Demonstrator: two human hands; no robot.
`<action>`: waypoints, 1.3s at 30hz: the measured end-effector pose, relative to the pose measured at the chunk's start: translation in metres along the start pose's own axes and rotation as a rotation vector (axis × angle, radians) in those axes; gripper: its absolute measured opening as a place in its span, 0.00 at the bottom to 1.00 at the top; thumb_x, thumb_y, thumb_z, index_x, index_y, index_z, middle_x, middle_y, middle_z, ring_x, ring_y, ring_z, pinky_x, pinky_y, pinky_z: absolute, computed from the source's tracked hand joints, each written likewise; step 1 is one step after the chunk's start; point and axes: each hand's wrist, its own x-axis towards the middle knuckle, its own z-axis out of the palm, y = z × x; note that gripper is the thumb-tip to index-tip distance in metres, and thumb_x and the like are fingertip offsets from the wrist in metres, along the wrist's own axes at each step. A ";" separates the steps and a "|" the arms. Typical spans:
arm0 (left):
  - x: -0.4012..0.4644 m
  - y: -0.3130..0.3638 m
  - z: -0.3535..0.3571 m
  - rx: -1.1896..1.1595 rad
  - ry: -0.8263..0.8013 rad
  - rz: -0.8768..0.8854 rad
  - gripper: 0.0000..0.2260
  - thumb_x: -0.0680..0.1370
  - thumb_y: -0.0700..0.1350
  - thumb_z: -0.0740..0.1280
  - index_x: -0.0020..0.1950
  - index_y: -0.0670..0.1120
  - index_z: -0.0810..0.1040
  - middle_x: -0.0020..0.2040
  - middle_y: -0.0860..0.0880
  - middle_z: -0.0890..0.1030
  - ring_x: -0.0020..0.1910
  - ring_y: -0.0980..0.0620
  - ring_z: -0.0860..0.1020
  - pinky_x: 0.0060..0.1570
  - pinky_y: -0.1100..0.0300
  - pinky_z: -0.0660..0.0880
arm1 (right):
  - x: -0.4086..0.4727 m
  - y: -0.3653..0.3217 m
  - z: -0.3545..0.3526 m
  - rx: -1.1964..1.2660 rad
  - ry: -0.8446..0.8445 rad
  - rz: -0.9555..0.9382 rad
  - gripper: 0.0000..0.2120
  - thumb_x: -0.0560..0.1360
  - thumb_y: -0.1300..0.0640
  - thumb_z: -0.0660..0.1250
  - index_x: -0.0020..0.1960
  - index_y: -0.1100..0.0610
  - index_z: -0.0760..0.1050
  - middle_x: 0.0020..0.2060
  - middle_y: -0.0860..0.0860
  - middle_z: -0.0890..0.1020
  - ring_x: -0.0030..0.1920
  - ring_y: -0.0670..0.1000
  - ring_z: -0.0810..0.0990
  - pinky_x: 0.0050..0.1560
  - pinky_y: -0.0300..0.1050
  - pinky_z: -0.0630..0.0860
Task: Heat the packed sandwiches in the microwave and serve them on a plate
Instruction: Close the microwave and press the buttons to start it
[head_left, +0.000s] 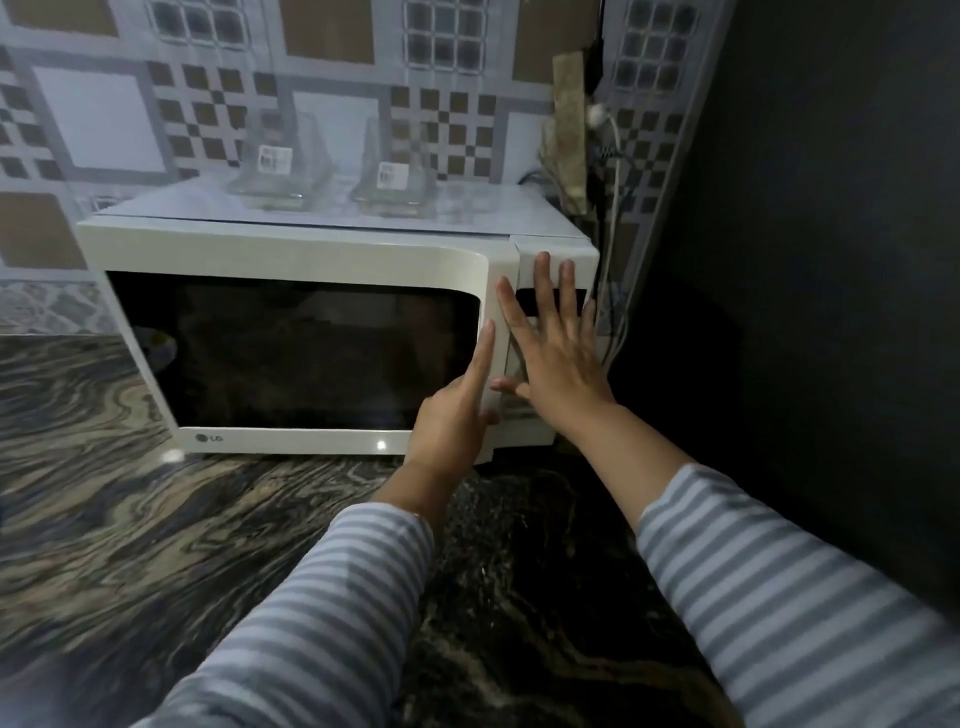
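Observation:
A white microwave (291, 254) stands on the dark marbled counter, its door with the black window (291, 348) closed. My right hand (556, 348) lies flat with fingers spread over the control panel at the microwave's right end. My left hand (457, 410) rests at the door's right edge, index finger stretched upward along it, the other fingers curled. Neither hand holds anything. No sandwiches or plate are in sight; the dark window hides the inside.
Two clear glass containers (283, 161) (395, 174) with labels sit on top of the microwave. Cables (613, 171) hang down the tiled wall at its right. A dark wall (805, 260) closes the right side. The marbled counter (156, 519) stretches left and toward me.

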 end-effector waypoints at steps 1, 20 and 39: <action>0.002 -0.001 0.000 0.009 0.001 0.000 0.52 0.72 0.34 0.69 0.73 0.67 0.35 0.36 0.53 0.75 0.26 0.66 0.65 0.29 0.74 0.57 | 0.001 -0.001 0.002 -0.010 0.016 0.000 0.57 0.69 0.41 0.70 0.70 0.43 0.21 0.72 0.56 0.29 0.74 0.63 0.31 0.72 0.70 0.44; -0.004 0.005 -0.003 -0.052 -0.072 0.052 0.49 0.75 0.32 0.66 0.72 0.64 0.31 0.55 0.42 0.76 0.46 0.46 0.76 0.44 0.50 0.76 | -0.007 0.001 0.015 -0.106 0.068 0.014 0.48 0.73 0.43 0.68 0.76 0.48 0.35 0.76 0.58 0.38 0.76 0.63 0.38 0.71 0.70 0.43; -0.101 -0.011 0.030 0.431 -0.436 -0.292 0.31 0.76 0.67 0.48 0.78 0.58 0.51 0.79 0.53 0.50 0.78 0.53 0.43 0.75 0.45 0.40 | -0.090 -0.012 0.087 -0.044 -0.225 0.262 0.33 0.79 0.40 0.49 0.77 0.49 0.39 0.73 0.54 0.28 0.73 0.55 0.27 0.69 0.62 0.29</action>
